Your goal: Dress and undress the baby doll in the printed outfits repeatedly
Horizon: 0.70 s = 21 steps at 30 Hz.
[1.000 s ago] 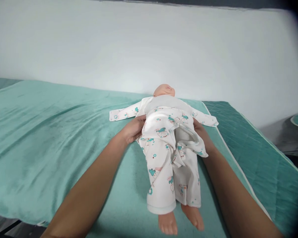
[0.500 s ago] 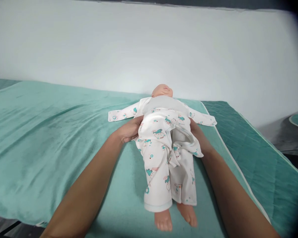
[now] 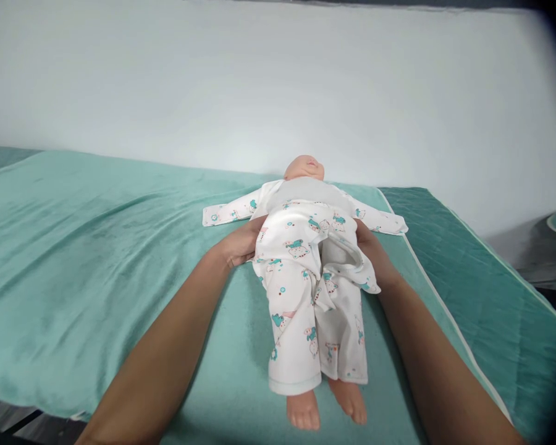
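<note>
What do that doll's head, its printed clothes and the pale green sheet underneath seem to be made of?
Doll's head: probably vinyl or another plastic, smooth with a soft sheen and molded features.
Printed clothes: likely cotton-like fabric, matte, hanging in soft folds.
Pale green sheet: perhaps velvety plush, given its lighter and darker patches; the exact fiber can't be told.

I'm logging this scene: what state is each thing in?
Doll: lying on its back.
Sleeves: stretched out sideways.
Trousers: on both legs.
Feet: bare.
Left hand: at the doll's side, fingertips hidden.
Right hand: at the other side, fingertips hidden.
Sheet: spread out, creased.
</note>
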Tool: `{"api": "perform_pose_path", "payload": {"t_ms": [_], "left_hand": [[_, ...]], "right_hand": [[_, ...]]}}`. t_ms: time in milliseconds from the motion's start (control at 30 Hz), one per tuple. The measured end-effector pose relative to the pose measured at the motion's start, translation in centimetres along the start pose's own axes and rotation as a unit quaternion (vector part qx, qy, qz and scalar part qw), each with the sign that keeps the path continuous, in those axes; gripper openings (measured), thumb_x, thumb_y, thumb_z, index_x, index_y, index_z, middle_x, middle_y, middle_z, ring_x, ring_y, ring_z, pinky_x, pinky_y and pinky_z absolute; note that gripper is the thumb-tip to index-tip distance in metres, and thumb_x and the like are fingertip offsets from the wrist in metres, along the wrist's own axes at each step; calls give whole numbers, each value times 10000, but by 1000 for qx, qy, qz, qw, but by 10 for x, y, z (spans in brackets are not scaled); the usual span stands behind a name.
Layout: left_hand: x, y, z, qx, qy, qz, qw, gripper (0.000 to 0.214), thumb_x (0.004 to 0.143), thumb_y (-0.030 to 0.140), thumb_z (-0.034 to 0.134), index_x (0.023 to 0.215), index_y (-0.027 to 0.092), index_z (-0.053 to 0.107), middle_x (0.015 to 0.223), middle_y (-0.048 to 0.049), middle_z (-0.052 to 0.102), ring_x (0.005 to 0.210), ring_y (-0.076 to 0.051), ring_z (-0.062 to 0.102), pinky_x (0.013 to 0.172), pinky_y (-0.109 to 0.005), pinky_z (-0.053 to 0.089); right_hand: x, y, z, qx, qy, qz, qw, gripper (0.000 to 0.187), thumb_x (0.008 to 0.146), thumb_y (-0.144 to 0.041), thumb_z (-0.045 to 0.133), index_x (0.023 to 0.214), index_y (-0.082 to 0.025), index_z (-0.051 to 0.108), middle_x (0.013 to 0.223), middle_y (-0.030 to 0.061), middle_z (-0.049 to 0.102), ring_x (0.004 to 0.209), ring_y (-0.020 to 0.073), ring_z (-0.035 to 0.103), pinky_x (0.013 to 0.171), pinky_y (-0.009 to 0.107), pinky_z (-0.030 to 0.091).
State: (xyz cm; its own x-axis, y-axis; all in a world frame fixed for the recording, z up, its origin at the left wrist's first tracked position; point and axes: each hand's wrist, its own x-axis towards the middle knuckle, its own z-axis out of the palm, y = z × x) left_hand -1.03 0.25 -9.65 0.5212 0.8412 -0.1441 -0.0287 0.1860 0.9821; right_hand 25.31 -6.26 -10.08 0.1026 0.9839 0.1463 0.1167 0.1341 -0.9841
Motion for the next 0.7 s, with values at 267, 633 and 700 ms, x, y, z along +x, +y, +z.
{"api": "perform_pose_path", "payload": {"t_ms": [267,633,700], "left_hand": [[-1,1,5,65,50,1,997,447,711,397,751,1113,217,680,1082,-79,736,967,-261,661,783,-349,540],[12,-1,10,197,215,122,949,76,645,187,547,720,189,530,705,14,565,707,-157,492,675,-287,384],[14,-2,8,204,217,142,944,101,641,159,539,734,195,528,709,23,555,706,-151,489,679,-283,388]], "right_hand": [[2,5,3,116,5,52,992,345,579,-284,813,834,-269,580,786,-44,662,695,184,589,604,306,467],[6,14,1,15,112,11,994,298,611,-269,772,861,-244,612,792,-8,668,716,177,596,646,309,464],[3,12,2,-12,150,-30,988,279,633,-222,728,888,-241,615,835,2,661,750,170,598,656,298,465]]}}
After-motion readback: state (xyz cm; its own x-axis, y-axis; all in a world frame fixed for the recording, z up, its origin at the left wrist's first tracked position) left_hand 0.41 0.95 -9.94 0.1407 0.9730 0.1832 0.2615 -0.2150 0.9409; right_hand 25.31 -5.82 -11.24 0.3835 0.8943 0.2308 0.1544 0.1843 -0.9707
